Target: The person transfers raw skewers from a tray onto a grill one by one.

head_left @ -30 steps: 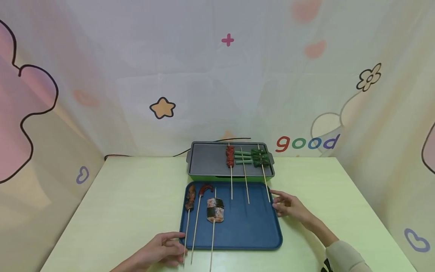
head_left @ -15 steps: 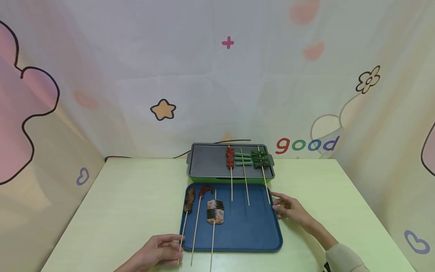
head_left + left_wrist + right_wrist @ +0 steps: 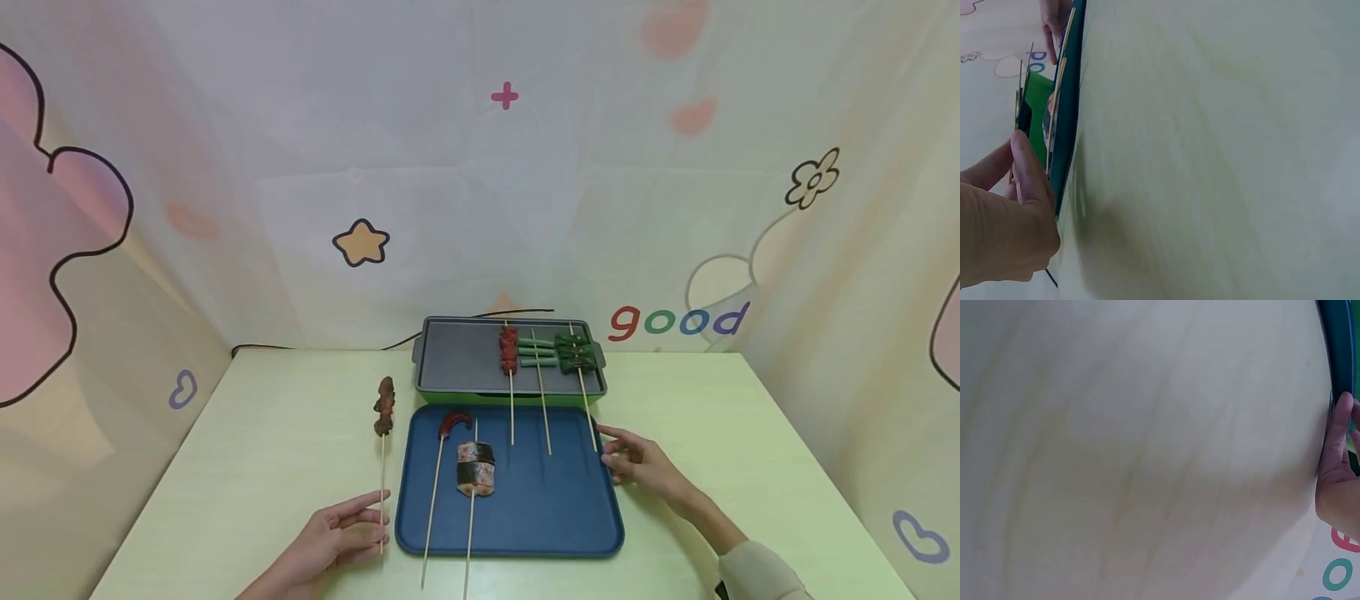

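Nearest us, the left hand (image 3: 330, 542) is pinching the stick of a meat skewer (image 3: 383, 433) between its fingers (image 3: 365, 518), holding it upright over the worktop (image 3: 262, 450) just left of the blue tray (image 3: 540, 517); a second ago this skewer was lying in the tray, so we are seeing it lifted out. The right hand (image 3: 637, 462), fingers relaxed, is resting against the tray's right edge. Two skewers are remaining in the tray; beyond, three are lying across the grill (image 3: 465, 362).
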`<state>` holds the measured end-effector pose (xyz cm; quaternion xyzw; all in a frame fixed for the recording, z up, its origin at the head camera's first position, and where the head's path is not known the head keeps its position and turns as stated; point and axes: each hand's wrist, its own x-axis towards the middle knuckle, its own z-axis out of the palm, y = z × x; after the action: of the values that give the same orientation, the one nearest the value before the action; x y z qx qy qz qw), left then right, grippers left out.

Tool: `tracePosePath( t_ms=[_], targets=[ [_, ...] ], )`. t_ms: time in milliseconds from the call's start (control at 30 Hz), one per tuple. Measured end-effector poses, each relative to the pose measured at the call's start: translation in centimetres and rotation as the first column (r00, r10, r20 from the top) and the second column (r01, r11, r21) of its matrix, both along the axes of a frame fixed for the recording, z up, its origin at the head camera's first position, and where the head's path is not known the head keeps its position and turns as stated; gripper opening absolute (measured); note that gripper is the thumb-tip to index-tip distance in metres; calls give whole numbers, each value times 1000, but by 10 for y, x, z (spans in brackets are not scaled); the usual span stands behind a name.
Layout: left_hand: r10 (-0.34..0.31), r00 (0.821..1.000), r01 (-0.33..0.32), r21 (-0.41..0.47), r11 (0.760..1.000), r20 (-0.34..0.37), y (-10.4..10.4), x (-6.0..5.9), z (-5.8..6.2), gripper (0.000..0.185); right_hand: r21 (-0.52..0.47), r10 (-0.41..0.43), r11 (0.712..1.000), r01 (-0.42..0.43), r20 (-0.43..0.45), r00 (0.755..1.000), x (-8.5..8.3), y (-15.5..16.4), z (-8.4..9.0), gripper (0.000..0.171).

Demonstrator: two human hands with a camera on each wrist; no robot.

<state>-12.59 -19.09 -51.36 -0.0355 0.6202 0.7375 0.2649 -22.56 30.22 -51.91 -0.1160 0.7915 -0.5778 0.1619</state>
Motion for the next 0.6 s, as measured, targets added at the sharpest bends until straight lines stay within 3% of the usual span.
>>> tracePosePath(
  t_ms=[300,600],
  targets=[
    [90,993,-90,-3,996,-72,15,-37,13,69,-7,0,1000,1,6,1000,0,0,0,58],
    [27,996,-30,-40,999,-85,31,-75,31,65,-6,13,1000,-13,-14,1000,1,1,-1,58]
  ],
)
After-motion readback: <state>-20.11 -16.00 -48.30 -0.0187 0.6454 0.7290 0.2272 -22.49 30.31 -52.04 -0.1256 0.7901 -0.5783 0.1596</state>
